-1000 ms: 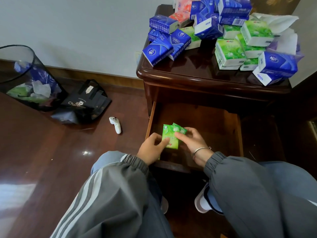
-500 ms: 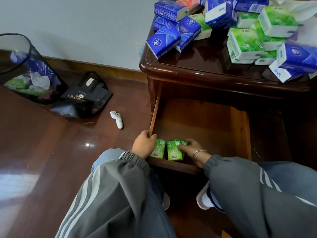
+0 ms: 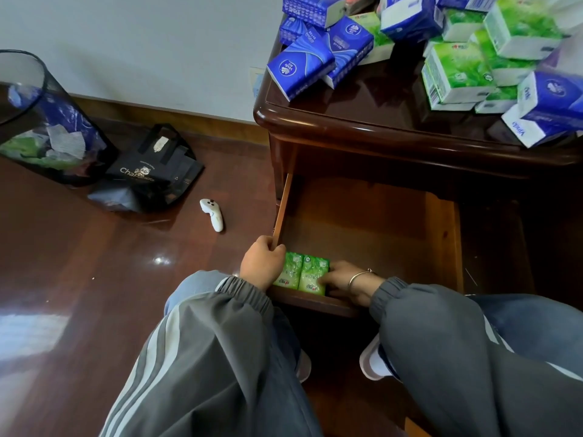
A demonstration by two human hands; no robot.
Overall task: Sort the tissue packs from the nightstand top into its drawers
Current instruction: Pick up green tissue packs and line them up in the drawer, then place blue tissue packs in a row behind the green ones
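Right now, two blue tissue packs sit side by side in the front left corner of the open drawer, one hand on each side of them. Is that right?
Not quite: the two tissue packs are green, not blue. The head view shows them side by side in the front left corner of the drawer, with the left hand and right hand flanking them.

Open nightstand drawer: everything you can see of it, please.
The pulled-out wooden drawer of the dark glossy wooden nightstand stands open: lighter brown inside, thin pale left wall, broad right wall, dark front. Its floor is mostly bare. Two small green tissue packs sit side by side, touching, in the front left corner. The left hand is at that corner against the left wall's end, fingers hidden; the right hand, inside the drawer, touches the right pack.
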